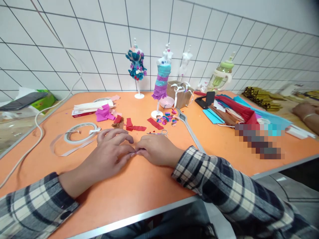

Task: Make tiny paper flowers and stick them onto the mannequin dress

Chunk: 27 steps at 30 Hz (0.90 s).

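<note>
Pinching is shared by left grip [111, 151] and right grip [156, 149], both narrow; tiny piece [135, 152], too small to identify, seems held between. Piece could be torn by uneven pull, dropped by slack pinch. Scissors [155, 133] just beyond right grip could be nudged.

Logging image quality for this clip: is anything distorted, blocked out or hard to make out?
Head view: lines on the tiled wall splay upward, likely wide-angle distortion; head view: a pixelated patch masks part of the scene at right; head view: anything between the fingers is too small to tell.
</note>
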Tool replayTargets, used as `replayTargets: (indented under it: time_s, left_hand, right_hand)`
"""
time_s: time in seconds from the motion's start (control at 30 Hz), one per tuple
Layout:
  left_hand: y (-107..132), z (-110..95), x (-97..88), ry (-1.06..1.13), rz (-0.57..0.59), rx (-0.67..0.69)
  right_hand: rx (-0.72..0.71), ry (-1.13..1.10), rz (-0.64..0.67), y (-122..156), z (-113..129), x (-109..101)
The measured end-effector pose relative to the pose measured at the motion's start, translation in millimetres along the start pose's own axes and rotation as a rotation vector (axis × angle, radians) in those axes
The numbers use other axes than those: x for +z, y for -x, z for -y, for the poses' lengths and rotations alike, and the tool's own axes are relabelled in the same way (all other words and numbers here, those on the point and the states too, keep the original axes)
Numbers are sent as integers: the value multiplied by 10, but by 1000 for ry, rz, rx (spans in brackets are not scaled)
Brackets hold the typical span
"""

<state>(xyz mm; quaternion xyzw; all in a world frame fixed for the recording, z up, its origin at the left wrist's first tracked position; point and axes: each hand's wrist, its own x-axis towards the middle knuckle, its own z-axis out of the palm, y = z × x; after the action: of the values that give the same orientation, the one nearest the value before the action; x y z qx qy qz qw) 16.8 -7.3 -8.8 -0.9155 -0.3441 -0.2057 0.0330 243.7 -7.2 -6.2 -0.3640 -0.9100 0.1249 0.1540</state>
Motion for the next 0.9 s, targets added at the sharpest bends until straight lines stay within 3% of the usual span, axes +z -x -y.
replayTargets:
  time_s: [0.2,0.33,0.47,0.77,0.9]
  left_hand:
    - [34,132,-7,29,-42,-105]
    - [32,195,6,76,-47,-153]
    - [21,202,-6,102,-36,-204]
    - [13,170,-25,103,-15,-217]
    - [21,177,-13,103,-23,-218]
  right_hand:
    - [230,-37,-210,85,-349,-310]
    - [243,79,-83,157,-570,-458]
    - [264,185,57,193,-609,-466]
    - [371,300,99,184,-594,-423]
    - [369,294,59,198,-618,-418]
